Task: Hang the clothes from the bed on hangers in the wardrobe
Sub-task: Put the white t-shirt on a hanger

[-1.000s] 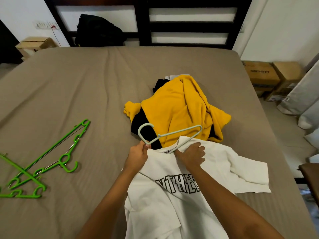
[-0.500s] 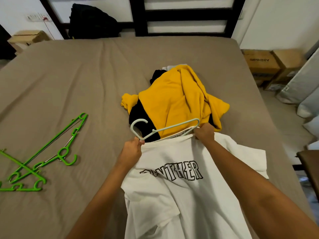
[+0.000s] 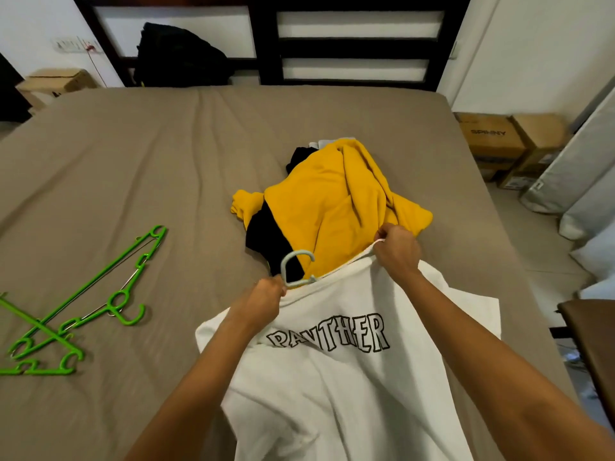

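Note:
A white T-shirt [image 3: 336,387] printed PANTHER lies spread on the brown bed [image 3: 139,168] in front of me. A pale blue-grey hanger [image 3: 294,266] sits inside its collar; only the hook sticks out. My left hand [image 3: 264,299] grips the shirt's left shoulder beside the hook. My right hand [image 3: 396,249] pinches the right shoulder over the hanger's hidden arm. Behind the shirt lies a pile with a yellow garment [image 3: 332,207] on top of a black one [image 3: 269,239].
Several green hangers [image 3: 76,304] lie on the bed at the left. A black bag [image 3: 179,58] leans on the dark headboard [image 3: 266,44]. Cardboard boxes [image 3: 506,144] stand on the floor at the right, and a dark brown table corner [image 3: 592,331] sits near the bed's right edge.
The shirt has been pulled over the hanger, so its arms are now hidden and only the hook shows. My right hand moved from the collar out to the right shoulder.

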